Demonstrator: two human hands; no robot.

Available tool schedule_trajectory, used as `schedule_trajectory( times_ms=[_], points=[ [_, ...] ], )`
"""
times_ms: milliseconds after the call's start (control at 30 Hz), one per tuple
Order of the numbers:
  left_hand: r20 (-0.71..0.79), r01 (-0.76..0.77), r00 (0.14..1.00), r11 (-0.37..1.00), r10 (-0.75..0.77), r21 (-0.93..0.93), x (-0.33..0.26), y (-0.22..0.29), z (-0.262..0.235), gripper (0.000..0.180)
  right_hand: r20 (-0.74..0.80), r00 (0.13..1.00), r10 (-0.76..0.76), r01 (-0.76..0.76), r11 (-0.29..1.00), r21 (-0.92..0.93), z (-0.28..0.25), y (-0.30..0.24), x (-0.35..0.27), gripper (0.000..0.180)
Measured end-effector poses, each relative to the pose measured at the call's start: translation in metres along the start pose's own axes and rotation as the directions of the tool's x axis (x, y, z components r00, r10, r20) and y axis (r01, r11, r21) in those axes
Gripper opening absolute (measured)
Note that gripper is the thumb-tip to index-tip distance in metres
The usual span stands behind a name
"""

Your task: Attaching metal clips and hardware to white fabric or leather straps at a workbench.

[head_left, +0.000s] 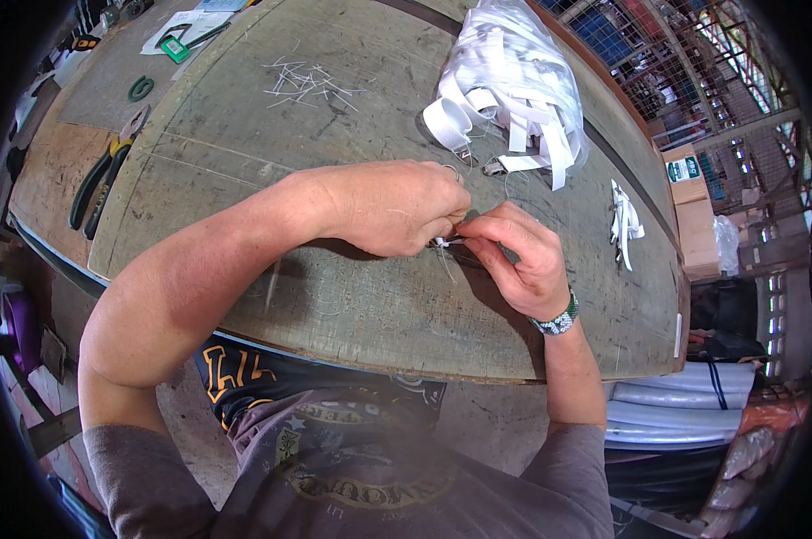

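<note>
The left hand (397,208) and the right hand (518,256) met over the middle of the worn desk (244,153), fingertips pinched together on a small white strip (448,241) held between them just above the surface. A beaded bracelet (557,319) circled the right wrist. Beyond the hands lay a heap of white straps (514,81) with metal clips, and near it a scatter of thin white offcuts (307,83). Pliers (105,175) with dark handles rested at the desk's left edge, well apart.
</note>
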State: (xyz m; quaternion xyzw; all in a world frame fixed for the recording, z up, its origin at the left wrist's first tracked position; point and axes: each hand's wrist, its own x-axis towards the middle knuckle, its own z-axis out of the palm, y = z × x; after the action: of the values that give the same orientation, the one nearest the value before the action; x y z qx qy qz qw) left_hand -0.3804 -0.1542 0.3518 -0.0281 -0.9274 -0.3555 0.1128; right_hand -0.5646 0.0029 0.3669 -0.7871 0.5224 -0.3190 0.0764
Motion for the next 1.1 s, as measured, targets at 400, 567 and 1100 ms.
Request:
schedule_trajectory(
  times_ms=[400, 567, 1100],
  points=[
    [0.013, 0.011, 1.0, 1.0, -0.011, 0.006, 0.0, 0.001, -0.001, 0.017, -0.001, 1.0, 0.004, -0.004, 1.0, -0.002, 0.002, 0.001, 0.0, 0.02],
    [0.017, 0.012, 1.0, 1.0, -0.012, 0.001, 0.0, 0.002, -0.001, 0.016, 0.009, 1.0, 0.001, -0.001, 1.0, -0.003, 0.001, 0.002, -0.002, 0.02],
    [-0.539, 0.451, 0.829, 0.751, -0.15, 0.483, -0.041, -0.034, -0.08, 0.022, -0.251, 0.895, 0.369, -0.202, 0.836, 0.51, -0.024, 0.028, -0.014, 0.018]
  ],
)
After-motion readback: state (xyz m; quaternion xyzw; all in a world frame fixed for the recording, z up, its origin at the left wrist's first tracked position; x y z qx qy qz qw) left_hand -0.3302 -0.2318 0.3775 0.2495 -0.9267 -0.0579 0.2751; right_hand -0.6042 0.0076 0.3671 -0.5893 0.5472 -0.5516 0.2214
